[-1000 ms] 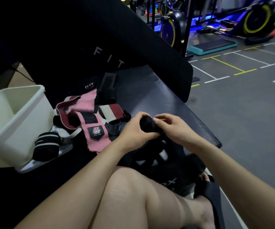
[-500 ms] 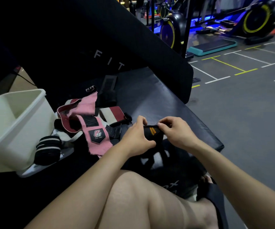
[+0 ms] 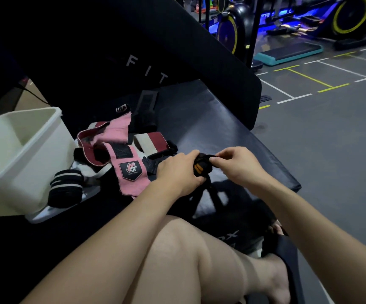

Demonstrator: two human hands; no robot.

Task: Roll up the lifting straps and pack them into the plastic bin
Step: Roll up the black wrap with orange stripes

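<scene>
Hands meet over the front of the padded black desk [image 3: 210, 119]: the left hand [image 3: 177, 172] is curled around a half-rolled black lifting strap [image 3: 201, 167] with two orange stripes, its grip clenched on the roll, while the right hand [image 3: 237, 164] pinches the strap's top edge between thumb and fingertips. Both forearms reach in from the near side, above a bare knee [image 3: 177, 249]. The strap's loose tail [image 3: 210, 194] hangs down from the roll toward the desk's surface. Just left of the left hand lies a heap of unrolled wraps: a pink wrap [image 3: 125, 163] with a dark shield patch on top, a maroon-and-cream wrap [image 3: 151, 140] behind it, and a flat black strap [image 3: 144, 106] further back. A rolled black-and-white wrap [image 3: 66, 187] rests against the side of the white plastic bin [image 3: 24, 167], which sits tilted at the desk's left end on a pale lid. A tall black pad [image 3: 133, 51] lettered "FIT" walls off the back. To the right the desk's edge drops to open grey floor [image 3: 331, 150] with painted lines, gym machines well beyond.
</scene>
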